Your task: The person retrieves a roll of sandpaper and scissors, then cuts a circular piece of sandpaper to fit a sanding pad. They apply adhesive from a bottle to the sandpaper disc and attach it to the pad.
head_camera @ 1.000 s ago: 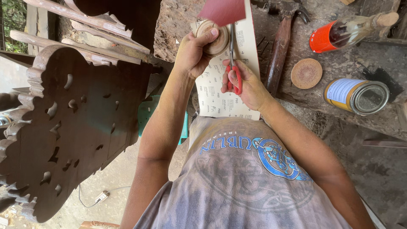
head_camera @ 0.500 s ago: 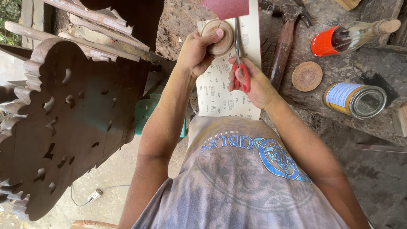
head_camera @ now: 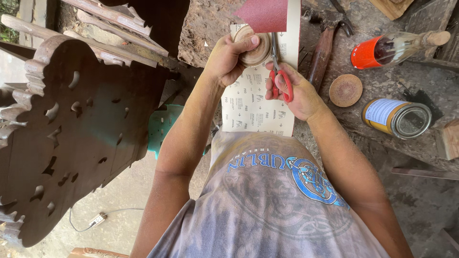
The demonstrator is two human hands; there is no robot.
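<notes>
A strip of sandpaper lies pale back up in front of me, its red grit side folded over at the far end. My left hand presses a round wooden disc onto the paper, thumb on top. My right hand holds red-handled scissors, fingers through the loops. The blades point away from me and run along the disc's right edge into the paper.
On the rough workbench right of the paper lie a hammer, a second wooden disc, a tin can on its side and a glass bottle with an orange label. A large carved dark wooden panel stands at my left.
The scissors and my right hand have crept a little further along the disc's edge. My left hand keeps the disc pressed on the paper. The view has shifted slightly.
</notes>
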